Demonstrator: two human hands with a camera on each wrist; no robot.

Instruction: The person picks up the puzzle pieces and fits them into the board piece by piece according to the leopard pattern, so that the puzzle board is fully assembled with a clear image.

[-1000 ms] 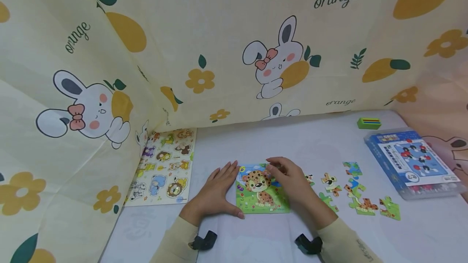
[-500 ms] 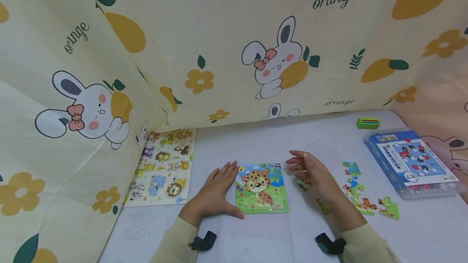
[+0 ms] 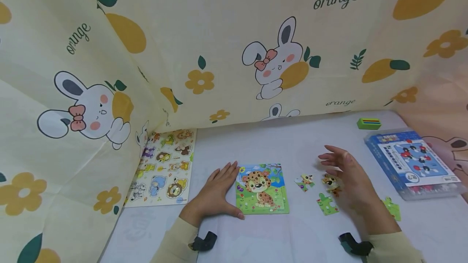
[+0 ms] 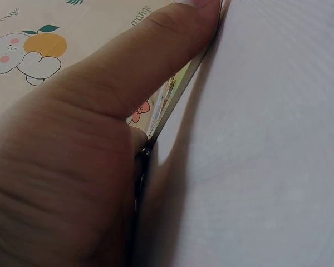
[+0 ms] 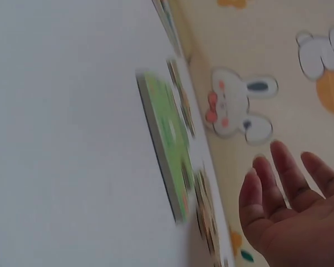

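A square leopard jigsaw puzzle (image 3: 261,190) lies on the white table. My left hand (image 3: 215,192) rests beside its left edge, fingers spread and thumb stretched toward the lower left corner. In the left wrist view the thumb (image 4: 122,72) covers most of the puzzle. Off to the right, my right hand (image 3: 352,182) hovers over loose jigsaw pieces with relaxed fingers, holding nothing. Near it lie a spotted piece (image 3: 330,182), a green piece (image 3: 326,203) and a small animal piece (image 3: 306,180). Another green piece (image 3: 393,208) shows past the forearm, which hides others. The right wrist view shows a blurred green piece (image 5: 166,139).
An animal sticker sheet (image 3: 166,173) lies at the left. On the right are a clear-and-blue box (image 3: 417,161) and a small green block with coloured stripes (image 3: 369,123). A printed cloth (image 3: 219,31) hangs behind the table.
My right hand has left the puzzle's upper right corner and moved right, over the loose pieces. The left hand and the puzzle have stayed in place.
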